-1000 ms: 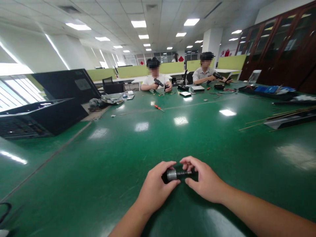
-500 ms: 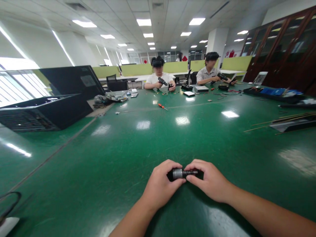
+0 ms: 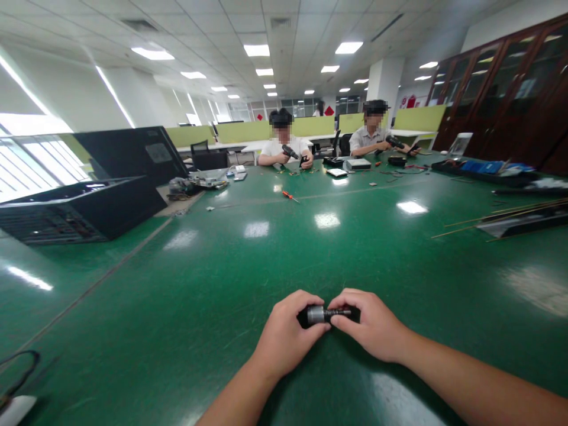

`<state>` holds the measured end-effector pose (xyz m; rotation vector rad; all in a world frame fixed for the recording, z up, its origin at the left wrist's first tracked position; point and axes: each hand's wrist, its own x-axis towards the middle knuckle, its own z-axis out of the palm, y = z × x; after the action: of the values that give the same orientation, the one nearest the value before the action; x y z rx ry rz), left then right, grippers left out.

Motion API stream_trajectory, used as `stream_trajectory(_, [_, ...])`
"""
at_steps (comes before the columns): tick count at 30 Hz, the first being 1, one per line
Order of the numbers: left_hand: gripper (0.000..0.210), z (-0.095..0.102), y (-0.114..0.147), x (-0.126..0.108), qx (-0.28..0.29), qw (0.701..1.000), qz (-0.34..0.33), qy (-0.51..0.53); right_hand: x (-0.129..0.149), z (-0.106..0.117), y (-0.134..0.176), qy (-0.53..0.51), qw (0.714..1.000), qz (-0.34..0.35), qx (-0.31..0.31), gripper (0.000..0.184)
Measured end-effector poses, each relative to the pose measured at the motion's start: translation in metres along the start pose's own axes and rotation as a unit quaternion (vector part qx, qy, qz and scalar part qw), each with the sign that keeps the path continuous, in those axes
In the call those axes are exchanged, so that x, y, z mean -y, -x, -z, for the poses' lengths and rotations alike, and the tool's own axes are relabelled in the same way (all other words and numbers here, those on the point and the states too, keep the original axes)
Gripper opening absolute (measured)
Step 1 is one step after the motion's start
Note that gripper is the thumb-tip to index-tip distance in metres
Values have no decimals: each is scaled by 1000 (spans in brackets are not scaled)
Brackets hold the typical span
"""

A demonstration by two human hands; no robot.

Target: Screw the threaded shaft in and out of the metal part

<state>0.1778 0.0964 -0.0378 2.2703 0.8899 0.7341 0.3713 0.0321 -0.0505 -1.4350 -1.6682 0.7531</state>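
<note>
Between my two hands, just above the green tabletop or resting on it, lies a small cylindrical metal part (image 3: pixel 316 314) with a silver-grey body and a thin dark ribbed shaft pointing right. My left hand (image 3: pixel 290 325) curls its thumb and fingers around the thick grey end. The thumb and fingertips of my right hand (image 3: pixel 373 322) pinch the dark shaft near the middle. Fingers partly cover the part, and its exact kind cannot be made out.
An orange screwdriver (image 3: pixel 289 196) lies further off on the green table (image 3: pixel 222 266). An opened black computer case (image 3: pixel 89 213) stands at the left. Thin rods (image 3: pixel 461 227) lie at the right. Two people (image 3: pixel 284 148) holding power drills sit across the table.
The camera view has shifted slightly, so the far scene sits a little lower. Both hands keep their grip on the cylindrical part, with hardly any movement.
</note>
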Motion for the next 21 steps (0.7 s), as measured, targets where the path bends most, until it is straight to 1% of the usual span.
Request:
stream_trajectory(13, [25,-1,0,0,9,1000,10,11,0,-1,1,14,1000,-5,2,13])
stream_trajectory(21, [27,0,-1,-2,31,999,15,13,2,-2,2,16,1000,-3,8,10])
